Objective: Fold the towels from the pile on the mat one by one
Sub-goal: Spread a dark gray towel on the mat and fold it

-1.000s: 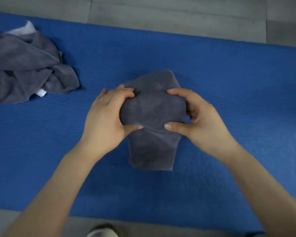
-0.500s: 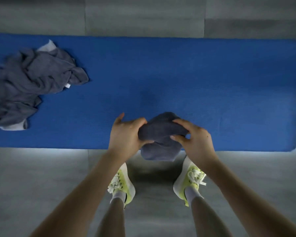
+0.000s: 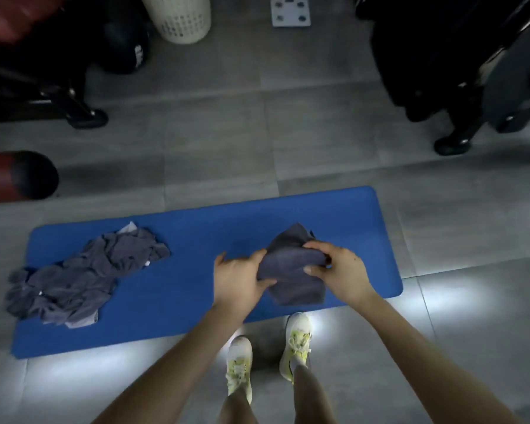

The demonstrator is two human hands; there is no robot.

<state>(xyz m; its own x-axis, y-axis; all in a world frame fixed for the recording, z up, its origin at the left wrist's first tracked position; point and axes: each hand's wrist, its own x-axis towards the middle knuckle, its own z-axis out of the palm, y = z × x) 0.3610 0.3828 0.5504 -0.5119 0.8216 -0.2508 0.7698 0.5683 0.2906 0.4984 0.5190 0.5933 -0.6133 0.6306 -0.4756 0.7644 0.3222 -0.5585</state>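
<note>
Towel (image 3: 292, 286): a small grey one, folded to a thick bundle and held off the mat (image 3: 181, 270) over its right part, lower flap hanging free. Left hand (image 3: 239, 278) and right hand (image 3: 340, 270) both clamp it, thumbs on the near face and fingers curled over the top fold. The hands are close together with the cloth between them. Change over the last second: the view has pulled back from a close look at the mat to a standing one, with shoes (image 3: 239, 362) and floor now showing. The towel has come up with the hands, grip unchanged. Reading: the folds on this piece look done or nearly so, and setting it down is likely next. Pile (image 3: 83, 273) at the mat's left end is unmoved, with several towels left. Writing: none legible. White tags (image 3: 147, 263) show in the pile. A pale mark on the black bag (image 3: 123, 35) beside the basket (image 3: 178, 16) is possibly a logo, too blurred to read.
</note>
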